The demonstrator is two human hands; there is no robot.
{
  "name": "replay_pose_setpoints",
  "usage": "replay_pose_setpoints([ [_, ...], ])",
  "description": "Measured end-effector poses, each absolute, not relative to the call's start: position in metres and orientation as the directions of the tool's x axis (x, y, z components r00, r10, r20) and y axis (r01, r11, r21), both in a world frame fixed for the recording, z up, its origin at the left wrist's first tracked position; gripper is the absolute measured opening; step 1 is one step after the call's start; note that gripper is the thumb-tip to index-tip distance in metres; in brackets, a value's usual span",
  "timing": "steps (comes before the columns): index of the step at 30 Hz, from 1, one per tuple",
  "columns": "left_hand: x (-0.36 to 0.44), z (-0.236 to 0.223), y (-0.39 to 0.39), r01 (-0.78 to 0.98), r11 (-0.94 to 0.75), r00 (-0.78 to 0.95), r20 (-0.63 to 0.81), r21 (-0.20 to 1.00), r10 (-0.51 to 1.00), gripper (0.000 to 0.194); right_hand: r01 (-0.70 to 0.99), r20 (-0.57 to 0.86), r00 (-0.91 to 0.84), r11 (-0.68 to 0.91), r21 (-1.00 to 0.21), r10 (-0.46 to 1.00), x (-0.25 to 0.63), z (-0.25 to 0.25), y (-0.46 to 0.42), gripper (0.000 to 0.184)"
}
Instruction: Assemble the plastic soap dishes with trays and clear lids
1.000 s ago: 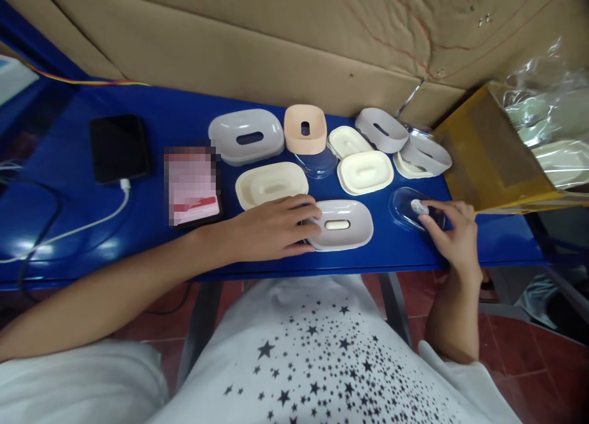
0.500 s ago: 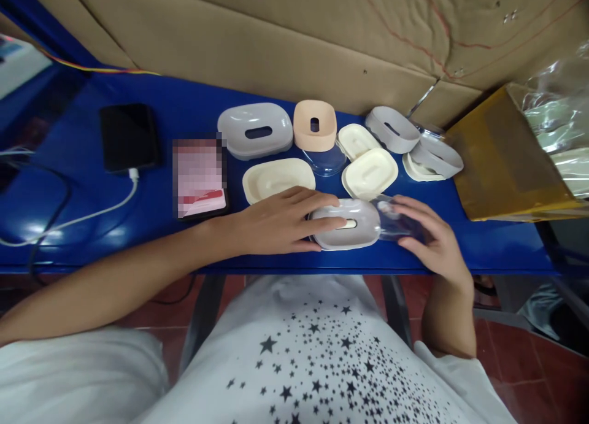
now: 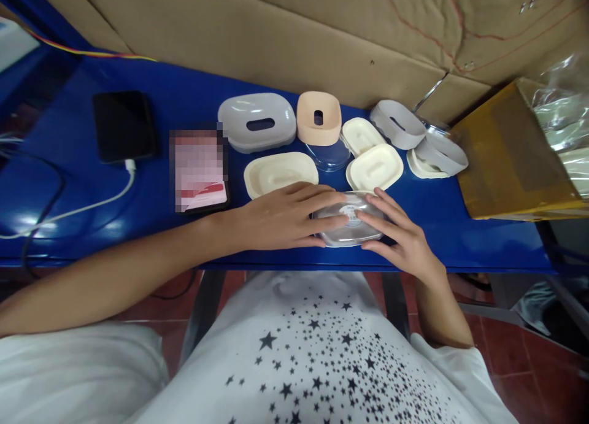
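where clear lid (image 3: pixel 345 231) covers gray dish (image 3: pixel 352 245), left hand (image 3: pixel 292 217), right hand (image 3: pixel 407 240) touch lid, fingers spread

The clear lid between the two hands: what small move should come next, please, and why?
Probably press the clear lid down gently at both ends: it lies over a grey dish, the left hand and right hand are at opposite ends, and whether it sits fully is unclear.
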State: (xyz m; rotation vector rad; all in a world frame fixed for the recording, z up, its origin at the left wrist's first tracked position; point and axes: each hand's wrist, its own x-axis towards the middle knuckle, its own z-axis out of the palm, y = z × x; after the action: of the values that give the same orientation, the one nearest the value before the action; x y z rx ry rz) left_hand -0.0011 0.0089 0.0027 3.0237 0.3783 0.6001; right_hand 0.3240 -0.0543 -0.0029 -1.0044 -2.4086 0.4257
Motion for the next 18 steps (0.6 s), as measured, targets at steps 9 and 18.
replay_pose_setpoints([
  [9,-0.001,0.000,0.010,0.234,-0.969,0.912,0.327,0.079,0.247,0.035,0.667,0.374,-0.579,0.685,-0.293,0.724,0.322,-0.017,-0.074,0.087],
  [18,0.001,0.001,0.009,0.245,-0.970,0.889,0.396,0.012,0.229,0.041,0.701,0.435,-0.525,0.661,-0.267,0.732,0.320,-0.025,-0.074,0.085],
])
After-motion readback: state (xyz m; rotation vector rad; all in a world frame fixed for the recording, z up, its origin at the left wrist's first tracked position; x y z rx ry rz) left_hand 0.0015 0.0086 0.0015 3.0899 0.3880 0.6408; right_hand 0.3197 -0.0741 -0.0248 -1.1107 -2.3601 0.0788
